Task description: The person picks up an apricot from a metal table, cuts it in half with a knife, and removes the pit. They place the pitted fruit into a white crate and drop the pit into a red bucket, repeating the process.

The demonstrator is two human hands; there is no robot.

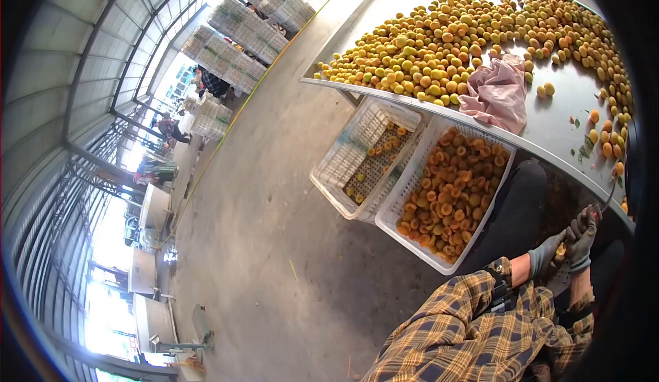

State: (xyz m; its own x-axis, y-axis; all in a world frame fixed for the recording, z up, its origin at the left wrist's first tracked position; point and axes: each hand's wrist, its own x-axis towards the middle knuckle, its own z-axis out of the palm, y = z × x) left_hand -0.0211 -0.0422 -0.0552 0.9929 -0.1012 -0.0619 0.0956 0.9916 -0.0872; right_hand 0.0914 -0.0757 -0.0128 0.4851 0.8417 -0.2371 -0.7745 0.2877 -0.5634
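Observation:
My left hand [549, 253], in a grey work glove, is closed around an apricot [561, 250], of which a small pale-orange part shows between the fingers. Right beside it, my right hand [585, 234], gloved too, grips a small knife [609, 195]; its thin blade points up toward the table edge, and most of the handle is hidden. Both hands are close together over my lap. To their left stands a white crate [446, 268] heaped with opened apricot halves [449, 197].
A metal table [559, 118] carries many whole apricots [439, 45], a pink cloth [498, 90] and leaf bits. A second white crate [329, 183] holds a few apricots. Stacked crates [233, 52] and a person [171, 129] are farther off across the concrete floor [274, 279].

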